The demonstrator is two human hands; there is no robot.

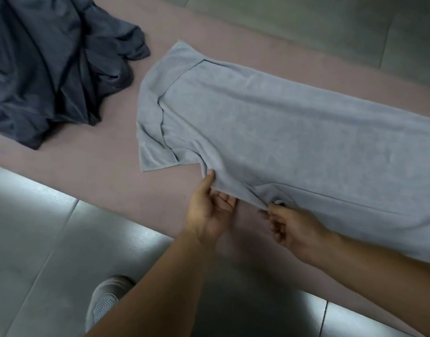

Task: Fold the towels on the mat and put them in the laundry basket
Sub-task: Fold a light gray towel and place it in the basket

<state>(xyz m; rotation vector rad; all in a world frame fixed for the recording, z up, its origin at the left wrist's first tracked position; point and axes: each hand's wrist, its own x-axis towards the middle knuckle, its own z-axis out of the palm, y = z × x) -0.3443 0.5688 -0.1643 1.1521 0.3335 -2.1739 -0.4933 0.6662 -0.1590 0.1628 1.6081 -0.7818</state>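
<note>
A light grey towel (294, 132) lies spread along the pink mat (92, 166), folded over lengthwise, with its left end rumpled and offset. My left hand (211, 210) pinches the towel's near edge, thumb on top and fingers under the cloth. My right hand (291, 227) grips the same edge a little further right, where the cloth bunches up. A crumpled dark blue-grey towel (51, 66) lies in a heap at the mat's far left. The laundry basket is out of view.
Grey floor tiles (39, 251) border the mat on the near side and also beyond it at the top right. My grey shoe (107, 300) stands on the tiles near the bottom, left of my forearm.
</note>
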